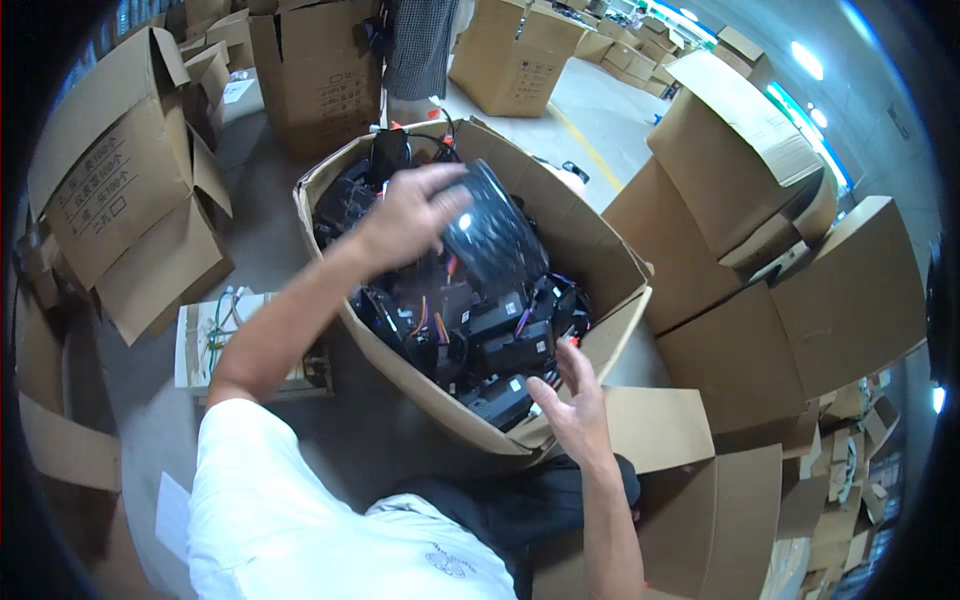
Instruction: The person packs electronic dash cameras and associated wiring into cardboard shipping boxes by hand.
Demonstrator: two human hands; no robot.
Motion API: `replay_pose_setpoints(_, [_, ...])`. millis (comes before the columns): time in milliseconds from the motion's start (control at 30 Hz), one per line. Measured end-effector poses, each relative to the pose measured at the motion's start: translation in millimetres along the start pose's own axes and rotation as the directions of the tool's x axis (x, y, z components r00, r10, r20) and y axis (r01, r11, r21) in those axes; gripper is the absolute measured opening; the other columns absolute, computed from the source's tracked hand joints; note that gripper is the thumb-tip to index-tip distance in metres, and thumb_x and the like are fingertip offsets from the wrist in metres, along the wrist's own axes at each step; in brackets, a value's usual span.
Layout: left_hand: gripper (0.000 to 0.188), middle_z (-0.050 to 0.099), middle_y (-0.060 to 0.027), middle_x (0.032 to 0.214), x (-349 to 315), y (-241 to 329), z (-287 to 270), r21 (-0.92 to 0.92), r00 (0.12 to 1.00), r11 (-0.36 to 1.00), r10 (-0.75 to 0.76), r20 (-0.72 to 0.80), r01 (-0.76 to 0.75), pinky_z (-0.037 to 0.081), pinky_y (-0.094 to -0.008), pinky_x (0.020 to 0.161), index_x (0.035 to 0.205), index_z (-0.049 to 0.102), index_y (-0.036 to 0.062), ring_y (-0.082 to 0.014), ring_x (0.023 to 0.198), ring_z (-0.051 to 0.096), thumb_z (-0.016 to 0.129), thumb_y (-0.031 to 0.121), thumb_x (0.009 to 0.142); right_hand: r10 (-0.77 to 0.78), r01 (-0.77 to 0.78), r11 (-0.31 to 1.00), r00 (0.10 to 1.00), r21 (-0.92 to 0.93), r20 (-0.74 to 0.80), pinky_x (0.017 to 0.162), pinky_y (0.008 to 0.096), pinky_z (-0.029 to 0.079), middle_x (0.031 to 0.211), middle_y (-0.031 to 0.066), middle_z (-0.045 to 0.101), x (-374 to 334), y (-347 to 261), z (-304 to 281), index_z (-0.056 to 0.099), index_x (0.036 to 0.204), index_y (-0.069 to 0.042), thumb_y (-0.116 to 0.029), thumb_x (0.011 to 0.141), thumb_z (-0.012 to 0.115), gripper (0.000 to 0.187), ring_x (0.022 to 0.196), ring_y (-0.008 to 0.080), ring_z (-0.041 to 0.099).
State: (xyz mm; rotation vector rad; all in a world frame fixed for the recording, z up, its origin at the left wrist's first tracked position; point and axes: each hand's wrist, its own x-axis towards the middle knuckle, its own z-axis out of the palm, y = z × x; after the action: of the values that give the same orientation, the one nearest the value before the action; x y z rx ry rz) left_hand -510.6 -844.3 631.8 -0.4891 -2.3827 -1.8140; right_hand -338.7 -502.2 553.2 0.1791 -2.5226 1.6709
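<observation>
Glossy black, smooth and curved, that big plastic shell [492, 228] is right under your left hand [412, 215]; it's tilted over the middle and far part of the large open brown cardboard box [590, 240] in front of you, blurred enough that I can't tell if it touches the stuff below. Your left arm reaches in across the box's left side; the fingers are partly spread and a bit bent, overlapping the shell's left edge; with the blur I can't tell if you've actually got a grip on it or are just touching it. Your right hand [577, 412] is easier to read; it's wide open, thumb and fingers well apart, nothing in it, up by the box's near right corner.

Box is loaded, by the way; chunky black plastic housings [512, 350] lie jumbled together, with thin multicoloured wires [441, 328] poking out between them. Off to your left there's a low white-topped stack [197, 345] with loose green and white cables [222, 325] on it; past that, a tall brown carton with open flaps [120, 190] leans over. More brown cardboard cartons [690, 310] crowd your right side; beyond the box stands another person in dark checked clothing [420, 45], near a yellow floor line [592, 150].
</observation>
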Motion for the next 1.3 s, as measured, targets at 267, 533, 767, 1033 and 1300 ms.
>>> replay_pose_setpoints(267, [0.104,0.057,-0.0178,0.179,86,-187,-166,0.768,0.738,0.625,-0.452,0.501,-0.138,0.038,-0.0590,0.142,0.180,0.049,0.0067,-0.0326,0.167,0.052,0.092,0.008,0.086,-0.166,0.240,0.855,0.966,-0.459,0.197,0.130,0.0527,0.049,0.142,0.0245,0.081,-46,32,4,0.083,0.135,0.000,-0.027,0.102,0.090,0.043,0.138,0.0438,0.074])
replay_pose_setpoints(533, [0.095,0.080,-0.0194,0.141,78,-127,-105,0.854,0.710,0.378,-0.484,0.511,-0.357,0.058,-0.0587,0.120,0.150,0.068,0.0036,-0.0433,0.138,0.074,0.111,0.034,0.071,-0.293,0.298,0.877,0.953,-0.376,0.072,0.129,0.0544,0.050,0.116,0.0148,0.087,-77,47,-15,0.088,0.116,-0.002,-0.025,0.105,0.086,0.025,0.120,0.0345,0.080])
replay_pose_setpoints(767, [0.050,0.076,-0.0208,0.135,11,-107,-72,0.760,0.730,-0.019,-0.296,0.616,-0.649,0.067,-0.0518,0.100,0.136,0.079,0.0028,-0.0411,0.125,0.079,0.090,0.012,0.088,-0.358,0.344,0.892,0.934,-0.292,0.006,0.136,0.0601,0.041,0.116,0.0121,0.086,-110,63,-32,0.088,0.114,-0.004,-0.021,0.107,0.084,0.019,0.127,0.0336,0.077])
replay_pose_setpoints(1033, [0.035,0.085,-0.0021,0.108,30,111,-26,0.324,0.990,0.939,0.134,-0.042,-0.114,0.062,-0.0299,0.086,0.135,0.083,-0.0003,-0.0098,0.094,0.077,0.089,0.022,0.109,-0.321,0.322,0.930,0.946,-0.178,0.039,0.142,0.0605,0.035,0.132,0.0150,0.084,-137,72,-65,0.086,0.126,-0.002,-0.022,0.106,0.087,0.028,0.144,0.0384,0.071])
replay_pose_setpoints(1300, [0.052,0.085,-0.0045,0.123,-72,225,202,-0.012,0.782,0.980,0.166,0.602,-0.198,0.067,-0.0329,0.096,0.148,0.077,-0.0051,-0.0115,0.107,0.078,0.094,0.014,0.103,0.013,0.231,0.531,0.960,0.815,-0.281,0.115,0.0507,0.067,0.147,0.0169,0.076,-128,-31,-95,0.062,0.163,0.000,-0.005,0.110,0.078,0.056,0.126,0.0286,0.081])
